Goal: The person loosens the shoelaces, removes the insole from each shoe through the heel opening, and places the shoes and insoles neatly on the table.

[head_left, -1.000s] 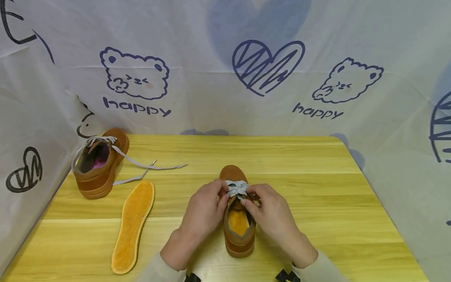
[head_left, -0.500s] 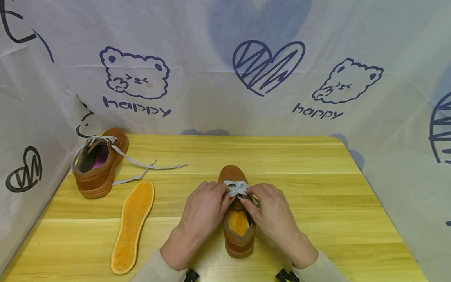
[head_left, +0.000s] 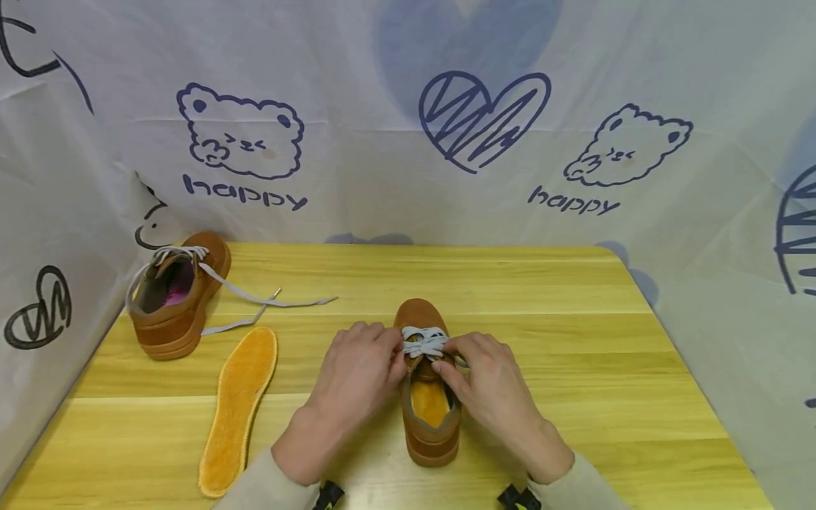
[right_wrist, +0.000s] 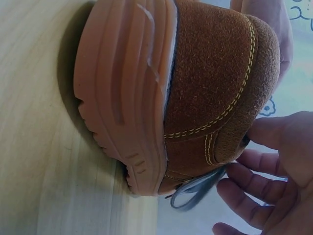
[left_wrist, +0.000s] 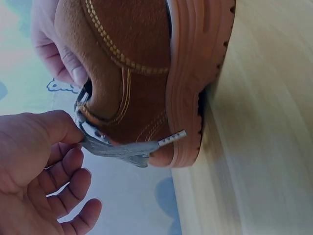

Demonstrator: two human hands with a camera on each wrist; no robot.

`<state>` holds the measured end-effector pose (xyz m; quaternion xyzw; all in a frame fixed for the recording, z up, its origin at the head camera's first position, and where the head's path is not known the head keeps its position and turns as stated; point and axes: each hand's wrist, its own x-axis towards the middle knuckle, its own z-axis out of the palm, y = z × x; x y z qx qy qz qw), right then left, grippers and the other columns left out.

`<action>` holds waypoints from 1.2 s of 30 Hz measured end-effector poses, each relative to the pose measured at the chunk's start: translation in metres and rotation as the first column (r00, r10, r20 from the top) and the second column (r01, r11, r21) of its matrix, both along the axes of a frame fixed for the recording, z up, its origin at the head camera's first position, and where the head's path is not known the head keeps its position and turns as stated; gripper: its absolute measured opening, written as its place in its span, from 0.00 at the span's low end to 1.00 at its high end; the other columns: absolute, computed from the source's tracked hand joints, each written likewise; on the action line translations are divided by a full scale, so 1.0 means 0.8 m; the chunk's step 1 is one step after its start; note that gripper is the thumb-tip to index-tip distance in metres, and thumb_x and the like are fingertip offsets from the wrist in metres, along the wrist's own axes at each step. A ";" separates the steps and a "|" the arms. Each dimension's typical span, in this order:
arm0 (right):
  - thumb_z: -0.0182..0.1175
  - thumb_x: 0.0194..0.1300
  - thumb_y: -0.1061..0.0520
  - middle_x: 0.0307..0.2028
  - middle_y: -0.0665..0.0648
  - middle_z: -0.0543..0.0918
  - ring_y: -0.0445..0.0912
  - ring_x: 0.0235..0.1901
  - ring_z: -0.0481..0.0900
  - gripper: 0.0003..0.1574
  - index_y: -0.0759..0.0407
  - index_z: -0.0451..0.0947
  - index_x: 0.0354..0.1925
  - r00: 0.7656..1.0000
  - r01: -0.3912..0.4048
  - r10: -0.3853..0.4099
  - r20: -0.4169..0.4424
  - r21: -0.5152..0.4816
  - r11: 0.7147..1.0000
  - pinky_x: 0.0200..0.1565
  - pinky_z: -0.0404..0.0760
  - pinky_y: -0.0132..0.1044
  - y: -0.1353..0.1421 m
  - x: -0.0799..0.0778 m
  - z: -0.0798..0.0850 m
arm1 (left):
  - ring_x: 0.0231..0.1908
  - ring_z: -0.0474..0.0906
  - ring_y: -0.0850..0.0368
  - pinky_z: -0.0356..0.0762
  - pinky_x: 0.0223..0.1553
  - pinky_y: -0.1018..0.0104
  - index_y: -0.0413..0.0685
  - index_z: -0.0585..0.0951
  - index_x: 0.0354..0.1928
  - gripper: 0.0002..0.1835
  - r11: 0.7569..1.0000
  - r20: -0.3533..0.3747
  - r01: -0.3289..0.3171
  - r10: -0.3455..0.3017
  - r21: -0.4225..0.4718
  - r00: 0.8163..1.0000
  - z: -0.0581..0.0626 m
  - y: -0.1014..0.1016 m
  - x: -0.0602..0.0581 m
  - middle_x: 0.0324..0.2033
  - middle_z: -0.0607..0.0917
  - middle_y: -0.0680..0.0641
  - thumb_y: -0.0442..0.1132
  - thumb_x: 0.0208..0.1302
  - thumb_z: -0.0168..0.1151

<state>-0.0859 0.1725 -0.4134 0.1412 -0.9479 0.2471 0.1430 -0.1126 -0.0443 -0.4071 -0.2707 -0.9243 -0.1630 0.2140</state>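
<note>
A brown suede shoe [head_left: 432,445] stands on the table between my hands, toe pointing away, with an orange insole [head_left: 430,402] inside. Its pale grey shoelace [head_left: 426,341] is crossed and tied over the tongue. My left hand [head_left: 357,372] pinches the lace at the left side; in the left wrist view its tipped end [left_wrist: 172,138] hangs from the thumb and forefinger. At the right side, my right hand [head_left: 491,372] pinches the lacing at the opening's edge. In the right wrist view a lace loop [right_wrist: 195,190] hangs beside those fingers, partly hidden by them.
A second brown shoe [head_left: 167,333] with loose laces [head_left: 280,303] stands at the back left. Nearer lies an orange fuzzy insole [head_left: 237,414]. A white printed cloth [head_left: 370,177] hangs behind and beside the wooden table [head_left: 574,312].
My left hand has moved slightly left, away from the middle of the lacing, so more of the laces shows. The right hand has hardly moved, and the shoe stays in place.
</note>
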 end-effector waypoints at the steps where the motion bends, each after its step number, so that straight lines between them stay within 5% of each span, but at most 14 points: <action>1: 0.76 0.65 0.51 0.41 0.53 0.89 0.48 0.40 0.85 0.15 0.57 0.87 0.45 1.000 0.002 -0.002 0.015 -0.008 1.000 0.46 0.82 0.48 0.000 0.000 0.000 | 0.28 0.73 0.53 0.67 0.30 0.62 0.52 0.81 0.31 0.06 1.000 0.000 0.002 -0.002 -0.004 1.000 0.001 -0.002 0.000 0.25 0.80 0.54 0.38 0.63 0.71; 9: 0.76 0.65 0.52 0.35 0.50 0.88 0.40 0.32 0.85 0.10 0.54 0.86 0.40 0.997 0.000 0.004 0.075 -0.055 0.998 0.34 0.80 0.33 -0.001 -0.003 0.001 | 0.29 0.74 0.52 0.69 0.34 0.58 0.52 0.81 0.29 0.06 0.999 -0.019 -0.038 0.037 -0.018 0.999 0.007 -0.023 0.002 0.24 0.78 0.55 0.36 0.61 0.70; 16: 0.77 0.64 0.52 0.32 0.48 0.86 0.41 0.30 0.83 0.09 0.53 0.85 0.36 0.998 -0.007 0.010 0.057 -0.050 0.999 0.34 0.79 0.34 -0.002 -0.004 0.000 | 0.28 0.74 0.52 0.74 0.38 0.52 0.50 0.81 0.29 0.06 0.996 -0.047 -0.085 0.085 0.007 0.995 0.012 -0.053 0.000 0.23 0.79 0.54 0.34 0.61 0.69; 24: 0.77 0.64 0.49 0.30 0.47 0.84 0.39 0.23 0.66 0.12 0.52 0.84 0.35 1.000 -0.005 0.005 -0.004 0.027 1.000 0.37 0.73 0.42 -0.001 -0.004 -0.002 | 0.32 0.78 0.48 0.69 0.36 0.52 0.51 0.79 0.28 0.07 0.976 0.015 -0.210 0.210 0.054 0.978 0.025 -0.103 -0.011 0.24 0.81 0.53 0.32 0.60 0.65; 36: 0.74 0.67 0.46 0.34 0.47 0.86 0.44 0.34 0.83 0.12 0.50 0.84 0.39 0.990 0.045 -0.042 0.135 -0.015 0.999 0.41 0.75 0.46 -0.001 -0.004 -0.001 | 0.31 0.77 0.43 0.69 0.33 0.45 0.46 0.83 0.32 0.02 0.930 0.065 -0.361 0.358 0.064 0.932 0.048 -0.184 -0.024 0.29 0.86 0.46 0.35 0.63 0.65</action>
